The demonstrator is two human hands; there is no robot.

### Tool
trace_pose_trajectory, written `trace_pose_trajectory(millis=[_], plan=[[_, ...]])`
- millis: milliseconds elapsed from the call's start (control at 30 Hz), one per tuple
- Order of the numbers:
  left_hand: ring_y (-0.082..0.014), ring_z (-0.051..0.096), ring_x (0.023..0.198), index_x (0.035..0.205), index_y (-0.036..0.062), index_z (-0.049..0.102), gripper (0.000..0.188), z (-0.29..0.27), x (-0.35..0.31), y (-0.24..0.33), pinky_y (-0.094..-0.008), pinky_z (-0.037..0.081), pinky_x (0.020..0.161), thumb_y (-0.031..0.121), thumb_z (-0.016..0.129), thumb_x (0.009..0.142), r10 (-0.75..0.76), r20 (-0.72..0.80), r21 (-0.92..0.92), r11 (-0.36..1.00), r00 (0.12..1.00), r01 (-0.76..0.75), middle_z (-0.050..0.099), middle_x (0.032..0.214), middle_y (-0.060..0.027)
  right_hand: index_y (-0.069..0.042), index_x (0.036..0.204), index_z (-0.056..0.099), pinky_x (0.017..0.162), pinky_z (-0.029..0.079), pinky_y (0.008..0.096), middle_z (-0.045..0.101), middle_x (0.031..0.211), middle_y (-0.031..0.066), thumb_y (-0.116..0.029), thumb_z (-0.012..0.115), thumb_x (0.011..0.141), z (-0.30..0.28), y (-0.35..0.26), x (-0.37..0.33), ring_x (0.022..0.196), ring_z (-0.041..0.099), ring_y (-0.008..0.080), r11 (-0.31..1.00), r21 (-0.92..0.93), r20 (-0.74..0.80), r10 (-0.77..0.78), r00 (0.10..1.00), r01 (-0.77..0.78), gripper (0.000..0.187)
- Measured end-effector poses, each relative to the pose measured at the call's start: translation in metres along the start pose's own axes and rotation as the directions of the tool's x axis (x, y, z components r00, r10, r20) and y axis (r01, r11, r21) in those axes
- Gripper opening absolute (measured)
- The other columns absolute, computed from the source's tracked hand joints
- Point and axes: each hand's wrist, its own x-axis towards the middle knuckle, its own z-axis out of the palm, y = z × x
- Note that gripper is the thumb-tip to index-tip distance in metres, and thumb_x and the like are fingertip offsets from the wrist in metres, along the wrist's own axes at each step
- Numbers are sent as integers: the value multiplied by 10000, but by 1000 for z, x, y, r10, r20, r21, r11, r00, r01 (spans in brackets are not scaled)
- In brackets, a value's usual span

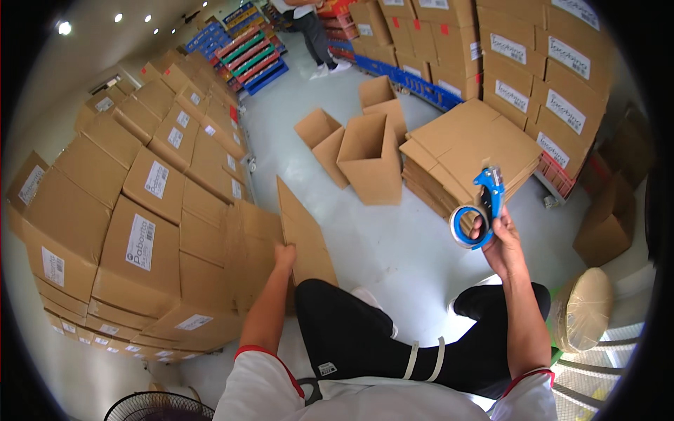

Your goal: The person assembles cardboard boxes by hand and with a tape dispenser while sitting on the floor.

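Cardboard panel [309,242], brown and flat, probably light and stiff, stands edge-gripped in the left hand [284,257] beside the knee [314,298]; the right hand [503,242] curls around a blue tape dispenser [498,193], its handle likely surest.

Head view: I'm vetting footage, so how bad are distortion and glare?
In the head view, the left boxes bend near the black rim; also in it, the ceiling lights glare white, and the tape dispenser looks fairly sharp.
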Motion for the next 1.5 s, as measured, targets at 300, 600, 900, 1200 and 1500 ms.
trace_pose_trajectory(millis=[300,600,900,1200,1500], plan=[[-273,629,1010,1310,-29,470,385,61,-34,82,-397,525,862,-2,486,926,57,165,-604,795,985,55,614,1186,-163,-97,1550,306,713,573,330,652,824,95,-206,636,1008,4,-17,-7,695,666,199,977,-197,-185,46,982,-82,644],[-267,645,1022,1349,44,451,413,120,-165,108,-408,578,807,-30,466,943,37,369,-717,647,929,259,609,1187,-135,-61,1348,626,852,552,357,668,1049,122,-459,687,951,-4,54,-7,925,681,224,616,-713,-71,413,908,-336,565],[-346,361,1436,1584,15,195,709,185,-242,132,-461,329,1168,309,529,1033,-89,327,-560,784,941,268,290,1581,-215,-52,1410,578,1038,431,454,631,1254,278,-719,662,822,-3,102,-21,1173,573,397,95,-991,-13,643,766,-97,894],[-340,146,1533,1626,172,-60,1178,157,-126,83,-598,319,1135,593,730,860,65,498,-372,917,865,146,104,1680,-98,42,1355,589,902,520,424,689,1118,276,-736,714,753,-23,128,-15,1010,674,383,323,-946,200,655,729,-31,992],[-314,146,1542,1636,204,24,1093,156,-131,113,-545,416,1068,527,748,883,109,529,-440,883,842,162,94,1683,-91,10,1396,567,903,529,396,669,1180,253,-799,560,830,-37,99,0,974,692,327,285,-913,-10,702,712,-294,988]])
